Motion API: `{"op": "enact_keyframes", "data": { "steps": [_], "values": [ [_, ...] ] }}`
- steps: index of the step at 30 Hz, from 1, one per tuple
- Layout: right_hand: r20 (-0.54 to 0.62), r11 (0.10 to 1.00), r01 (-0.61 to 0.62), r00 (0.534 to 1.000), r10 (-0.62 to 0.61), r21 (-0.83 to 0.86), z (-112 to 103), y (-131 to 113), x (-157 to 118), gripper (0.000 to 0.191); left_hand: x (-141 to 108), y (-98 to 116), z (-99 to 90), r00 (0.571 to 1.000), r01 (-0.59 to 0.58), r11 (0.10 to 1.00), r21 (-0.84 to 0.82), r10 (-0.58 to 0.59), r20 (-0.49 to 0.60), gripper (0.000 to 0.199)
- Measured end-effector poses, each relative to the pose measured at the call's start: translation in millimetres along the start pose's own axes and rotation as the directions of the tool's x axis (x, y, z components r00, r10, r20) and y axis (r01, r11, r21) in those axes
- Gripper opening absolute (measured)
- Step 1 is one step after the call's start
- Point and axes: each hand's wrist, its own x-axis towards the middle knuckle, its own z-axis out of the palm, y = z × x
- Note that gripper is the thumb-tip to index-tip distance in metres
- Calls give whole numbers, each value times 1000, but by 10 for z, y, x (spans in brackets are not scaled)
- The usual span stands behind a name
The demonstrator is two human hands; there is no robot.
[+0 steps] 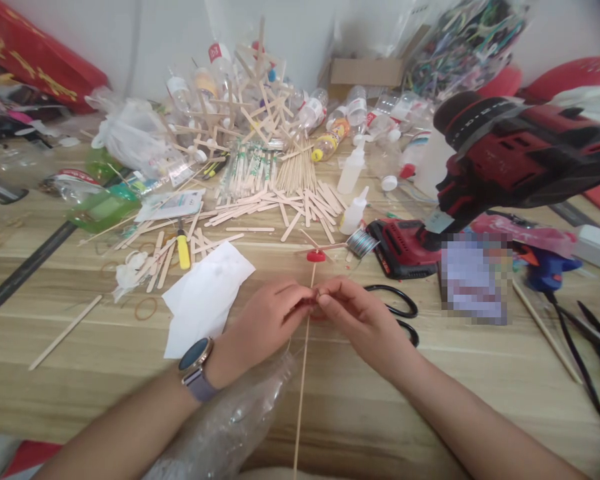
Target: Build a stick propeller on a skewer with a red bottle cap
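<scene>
A long thin wooden skewer (303, 387) runs from the front edge up between my hands. Near its far end sits a red bottle cap (316, 256), with a flat wooden stick (333, 247) lying across just beyond it. My left hand (275, 313), with a watch on the wrist, has its fingers closed at the skewer below the cap. My right hand (355, 313) pinches at the same spot, fingertips meeting the left ones; what it grips is too small to make out. Black-handled scissors (403, 303) lie partly hidden behind my right hand. White paper (207, 293) is left of my left hand.
A red cordless drill (510, 147) stands upright on its battery at right, near a blue glue gun (550, 270). Craft sticks (245, 212), glue bottles (353, 210) and plastic bottles (357, 107) crowd the back. A clear plastic bottle (230, 427) lies beneath my left forearm.
</scene>
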Motion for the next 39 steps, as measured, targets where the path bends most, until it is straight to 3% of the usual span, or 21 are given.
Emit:
{"op": "enact_keyframes", "data": {
  "steps": [17, 21, 25, 29, 31, 35, 39],
  "values": [
    [29, 997, -16, 999, 14, 72, 20, 31, -5, 27, 93, 20, -58, 958, 253, 940, -228, -211, 194, 12],
    [15, 999, -1, 1000, 0, 39, 14, 34, -1, 25, 104, -28, -77, 915, 382, 837, -393, -281, 289, 13],
    [33, 999, 49, 998, -48, -21, 1, 26, -4, 21, 107, -81, -69, 868, 492, 663, -565, -319, 381, 17],
    [82, 976, 147, 987, -135, -163, -24, 30, -26, 15, 110, -90, -53, 830, 556, 503, -662, -379, 409, 13],
    [109, 953, 193, 979, -171, -234, -36, 29, -34, 14, 108, -96, -47, 821, 566, 468, -678, -396, 411, 11],
    [129, 923, 244, 968, -214, -296, -48, 14, -26, 14, 94, -114, -50, 829, 558, 534, -635, -385, 405, 12],
    [142, 909, 264, 963, -229, -322, -52, -2, -5, 15, 69, -87, -78, 899, 433, 755, -493, -317, 304, 7]
  ]
}}
